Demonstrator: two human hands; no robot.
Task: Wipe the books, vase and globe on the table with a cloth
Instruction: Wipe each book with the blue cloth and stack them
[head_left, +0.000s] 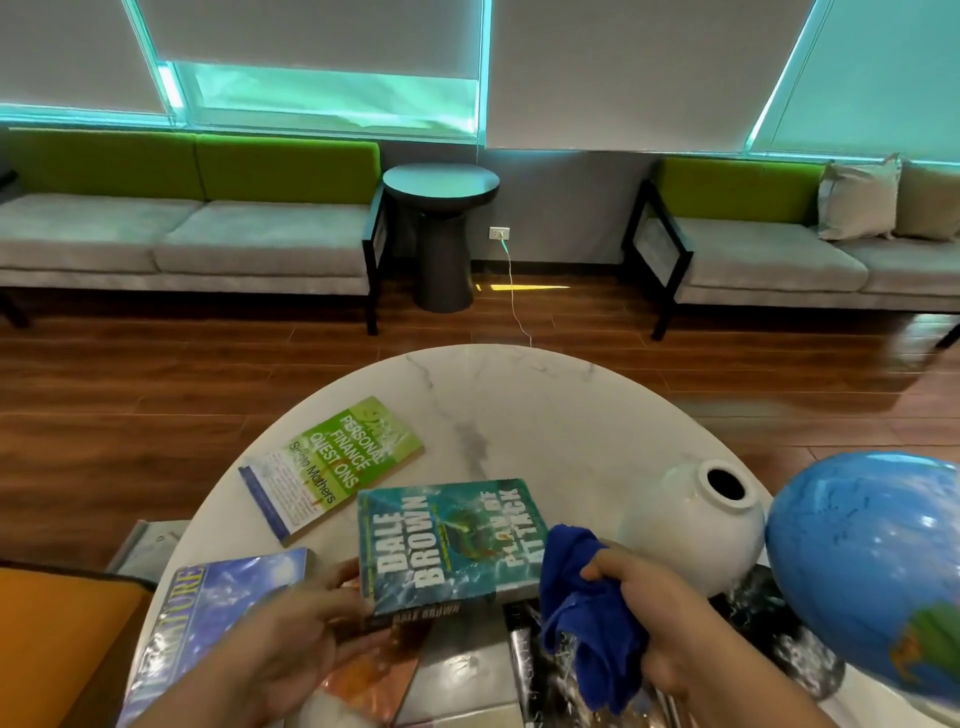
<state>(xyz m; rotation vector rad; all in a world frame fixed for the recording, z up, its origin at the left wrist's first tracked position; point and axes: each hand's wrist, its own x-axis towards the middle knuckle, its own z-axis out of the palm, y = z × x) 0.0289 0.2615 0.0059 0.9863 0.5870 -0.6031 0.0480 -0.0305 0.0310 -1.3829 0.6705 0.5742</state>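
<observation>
On the marble table (519, 395), right side — blue globe (872, 561), then white vase (680, 535), inside too dark to tell. Dale Brown book (447, 540) lies between the hands, over other books. Left hand (291, 639) grips its near-left edge; right hand (654, 613) clenches bunched blue cloth (587, 613) — at the book's right edge.

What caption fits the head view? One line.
Left hand holds the Dale Brown book; right hand grips the blue cloth.

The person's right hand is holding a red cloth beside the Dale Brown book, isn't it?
Not quite. The cloth is blue, not red. The head view shows the right hand gripping it beside the Dale Brown book.
</observation>
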